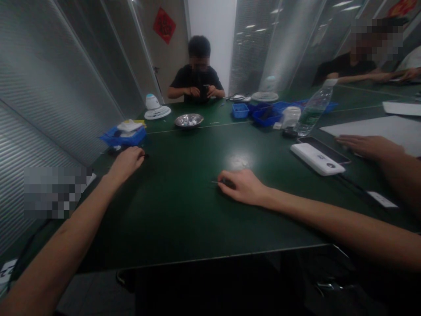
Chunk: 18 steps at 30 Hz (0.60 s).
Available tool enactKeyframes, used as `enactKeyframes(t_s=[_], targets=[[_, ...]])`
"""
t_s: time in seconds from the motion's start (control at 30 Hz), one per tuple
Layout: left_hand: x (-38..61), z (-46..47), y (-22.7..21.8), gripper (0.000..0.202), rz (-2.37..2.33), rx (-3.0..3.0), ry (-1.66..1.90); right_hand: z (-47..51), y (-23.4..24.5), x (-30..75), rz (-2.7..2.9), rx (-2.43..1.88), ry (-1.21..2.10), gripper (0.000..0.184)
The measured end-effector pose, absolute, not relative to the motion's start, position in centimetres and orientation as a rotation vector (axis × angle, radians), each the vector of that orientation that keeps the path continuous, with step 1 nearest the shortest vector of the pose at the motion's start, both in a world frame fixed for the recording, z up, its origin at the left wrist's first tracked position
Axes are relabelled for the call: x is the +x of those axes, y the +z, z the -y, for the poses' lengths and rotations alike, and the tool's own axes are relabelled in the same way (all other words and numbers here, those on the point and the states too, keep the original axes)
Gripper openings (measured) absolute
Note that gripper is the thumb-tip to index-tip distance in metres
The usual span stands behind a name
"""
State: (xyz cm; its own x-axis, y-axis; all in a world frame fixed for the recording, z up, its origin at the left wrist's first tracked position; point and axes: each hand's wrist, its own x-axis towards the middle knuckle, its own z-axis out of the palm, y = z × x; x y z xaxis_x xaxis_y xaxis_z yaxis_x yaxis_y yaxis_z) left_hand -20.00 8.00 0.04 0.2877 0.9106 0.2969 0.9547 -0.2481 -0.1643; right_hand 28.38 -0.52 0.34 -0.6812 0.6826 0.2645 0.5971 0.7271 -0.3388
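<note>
My left hand point(129, 163) is closed at the left of the green table point(184, 210), close to a blue basket point(123, 136). A small dark piece point(146, 156) pokes out at its fingertips, too small to name. My right hand point(245, 186) rests on the table near the middle, its fingers curled round a thin tool point(215, 181) that looks like a small screwdriver. The metal shaft points left; the dark handle is mostly hidden in the fingers. The two hands are well apart.
A metal dish point(189, 121) with small pieces stands farther back. At right are a white power bank point(317, 159), a phone point(324, 149), a plastic bottle point(314, 109) and blue bins point(266, 116). Another person's hand point(375, 145) lies at right; a person point(197, 74) sits opposite.
</note>
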Motion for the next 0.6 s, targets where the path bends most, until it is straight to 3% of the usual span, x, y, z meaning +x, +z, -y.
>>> enactKeyframes(t_s=[0.13,0.37,0.6], targets=[[-19.6,-7.9,0.2,0.028,1.679,-2.264,-0.207,0.9,0.8,28.5,2.617,-0.926,0.353,0.026],[-19.3,-7.8,0.0,0.024,1.665,-2.257,-0.286,5.8,3.6,27.5,2.941,-0.355,0.363,0.023],[-19.1,-7.9,-0.4,0.025,1.681,-2.192,-0.245,14.1,4.8,28.1,2.741,-0.239,0.261,0.035]])
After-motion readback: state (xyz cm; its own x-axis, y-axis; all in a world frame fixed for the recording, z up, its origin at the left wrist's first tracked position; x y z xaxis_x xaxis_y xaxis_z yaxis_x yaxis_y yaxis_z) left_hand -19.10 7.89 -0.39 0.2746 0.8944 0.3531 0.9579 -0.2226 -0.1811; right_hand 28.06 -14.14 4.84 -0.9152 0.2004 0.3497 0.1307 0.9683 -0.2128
